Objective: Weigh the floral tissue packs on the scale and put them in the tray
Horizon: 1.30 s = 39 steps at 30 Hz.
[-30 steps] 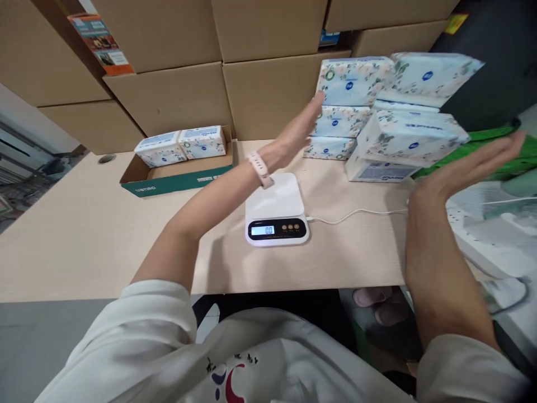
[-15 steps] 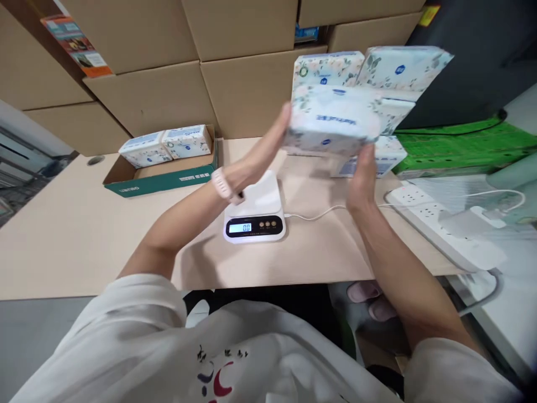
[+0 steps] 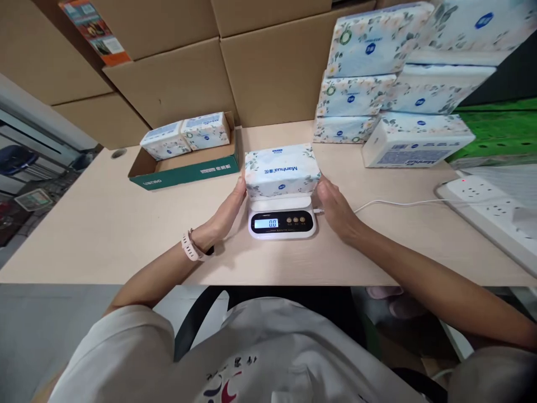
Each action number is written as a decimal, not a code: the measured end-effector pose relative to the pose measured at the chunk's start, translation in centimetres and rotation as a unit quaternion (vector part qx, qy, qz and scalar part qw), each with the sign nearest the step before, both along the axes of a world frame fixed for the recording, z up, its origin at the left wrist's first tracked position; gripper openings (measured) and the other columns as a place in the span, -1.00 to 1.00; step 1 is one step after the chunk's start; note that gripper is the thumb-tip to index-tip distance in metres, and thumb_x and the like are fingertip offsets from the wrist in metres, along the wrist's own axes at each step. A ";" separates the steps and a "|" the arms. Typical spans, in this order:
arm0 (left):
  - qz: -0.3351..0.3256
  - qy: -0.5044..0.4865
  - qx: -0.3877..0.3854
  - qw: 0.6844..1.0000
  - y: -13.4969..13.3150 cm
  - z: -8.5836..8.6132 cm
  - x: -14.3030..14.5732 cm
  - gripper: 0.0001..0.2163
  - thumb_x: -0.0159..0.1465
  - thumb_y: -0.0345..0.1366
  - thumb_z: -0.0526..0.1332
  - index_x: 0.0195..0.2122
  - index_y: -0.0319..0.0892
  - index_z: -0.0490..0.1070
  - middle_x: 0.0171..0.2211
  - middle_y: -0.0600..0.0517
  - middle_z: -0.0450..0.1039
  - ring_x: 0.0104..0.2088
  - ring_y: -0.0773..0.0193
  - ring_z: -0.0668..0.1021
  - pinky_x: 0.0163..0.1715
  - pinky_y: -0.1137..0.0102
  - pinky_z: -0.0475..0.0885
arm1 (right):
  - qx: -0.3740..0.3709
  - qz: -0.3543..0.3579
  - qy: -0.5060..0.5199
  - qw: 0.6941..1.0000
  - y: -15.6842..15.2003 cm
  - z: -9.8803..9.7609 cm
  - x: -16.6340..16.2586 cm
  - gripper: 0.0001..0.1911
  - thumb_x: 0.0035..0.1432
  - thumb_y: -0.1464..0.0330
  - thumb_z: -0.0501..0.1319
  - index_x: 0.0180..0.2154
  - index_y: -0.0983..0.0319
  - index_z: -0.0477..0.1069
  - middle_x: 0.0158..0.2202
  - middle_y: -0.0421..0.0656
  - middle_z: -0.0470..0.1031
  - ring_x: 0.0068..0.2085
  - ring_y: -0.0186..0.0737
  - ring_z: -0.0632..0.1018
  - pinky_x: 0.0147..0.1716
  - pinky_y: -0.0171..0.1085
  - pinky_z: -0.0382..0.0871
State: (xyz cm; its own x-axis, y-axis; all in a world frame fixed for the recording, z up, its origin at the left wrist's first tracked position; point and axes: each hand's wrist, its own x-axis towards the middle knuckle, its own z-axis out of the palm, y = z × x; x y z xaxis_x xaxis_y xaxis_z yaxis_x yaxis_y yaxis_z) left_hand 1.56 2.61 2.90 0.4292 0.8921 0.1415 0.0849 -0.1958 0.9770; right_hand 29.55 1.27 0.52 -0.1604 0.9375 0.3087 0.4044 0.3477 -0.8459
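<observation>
A floral white-and-blue tissue pack (image 3: 282, 169) rests on the small white digital scale (image 3: 282, 218), whose display reads 0.0. My left hand (image 3: 226, 215), with a pink watch band at the wrist, presses its fingers against the pack's left end. My right hand (image 3: 335, 206) presses against the pack's right end. Both hands hold the pack between them.
A stack of matching tissue packs (image 3: 394, 89) stands at the back right. A green-edged cardboard tray (image 3: 184, 168) with two packs lies at the back left. Brown cartons (image 3: 176, 73) wall the rear. A white power strip (image 3: 490, 207) and the scale's cable (image 3: 394, 204) lie to the right.
My hands reached to the stack on the right, took one tissue pack between them, and carried it down and left onto the scale.
</observation>
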 end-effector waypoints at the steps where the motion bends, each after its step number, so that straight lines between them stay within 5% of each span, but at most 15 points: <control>1: 0.013 -0.002 0.000 1.000 -0.2 -0.2 -0.2 -0.28 0.54 0.40 -0.07 0.60 0.23 0.23 0.69 0.22 0.04 0.75 0.08 -0.18 0.76 -0.02 -0.18 | -0.002 -0.016 0.010 1.000 0.0 -0.3 0.3 -0.15 0.52 -0.25 -0.18 0.58 -0.04 0.21 0.56 -0.11 0.42 0.55 0.15 0.44 0.58 0.29 0.29; 4: 0.062 0.002 -0.031 0.998 -1.3 -1.0 -0.9 -0.21 0.50 0.46 -0.08 0.66 0.30 0.04 0.74 0.27 -0.24 0.75 0.01 -0.22 0.74 -0.09 -0.21 | 0.017 -0.064 0.052 0.996 0.3 -1.3 1.3 -0.07 0.47 -0.33 -0.14 0.62 -0.02 0.12 0.64 -0.04 0.27 0.61 0.20 0.36 0.60 0.32 0.26; 7: 0.092 -0.001 -0.062 0.994 -2.0 -1.4 -1.3 -0.14 0.47 0.51 -0.14 0.69 0.25 -0.07 0.75 0.21 -0.36 0.75 -0.02 -0.22 0.73 -0.11 -0.23 | 0.046 -0.079 0.093 0.991 0.7 -2.2 2.2 -0.13 0.46 -0.34 -0.12 0.58 -0.14 0.15 0.62 -0.10 0.32 0.57 0.22 0.42 0.56 0.38 0.28; 16: 0.109 -0.024 -0.035 0.993 -2.1 -1.9 -1.2 -0.17 0.47 0.52 -0.15 0.66 0.32 0.01 0.75 0.24 -0.29 0.75 0.01 -0.23 0.73 -0.08 -0.21 | 0.040 -0.074 0.154 0.984 -0.2 -2.2 1.7 -0.22 0.51 -0.24 -0.01 0.52 -0.01 0.29 0.54 0.00 0.44 0.52 0.11 0.49 0.59 0.38 0.22; 27: 0.099 -0.035 -0.027 0.994 -2.2 -2.2 -1.6 -0.21 0.49 0.49 -0.12 0.64 0.33 0.08 0.74 0.24 -0.19 0.75 -0.05 -0.15 0.73 -0.13 -0.12 | 0.100 -0.045 0.164 0.980 -0.1 -2.7 2.4 -0.40 0.56 -0.13 0.03 0.49 -0.22 0.35 0.50 -0.20 0.50 0.49 0.10 0.54 0.58 0.49 0.20; 39: 0.101 -0.033 -0.033 0.994 -2.2 -2.0 -1.8 -0.22 0.50 0.46 -0.06 0.63 0.24 0.14 0.73 0.11 -0.07 0.72 -0.13 0.06 0.68 -0.16 0.09 | 0.132 -0.029 0.141 0.981 -0.1 -2.7 2.6 -0.40 0.58 -0.08 0.02 0.51 -0.22 0.31 0.53 -0.20 0.47 0.51 0.08 0.53 0.41 0.34 0.54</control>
State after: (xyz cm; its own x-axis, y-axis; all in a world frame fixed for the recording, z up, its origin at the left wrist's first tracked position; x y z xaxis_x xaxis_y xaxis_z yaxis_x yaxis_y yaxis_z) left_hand -0.26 0.39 0.85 0.2319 0.9673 0.1025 0.0510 -0.1173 0.9918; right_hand 32.13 1.18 -2.22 0.0181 0.8243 0.5658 0.1938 0.5523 -0.8108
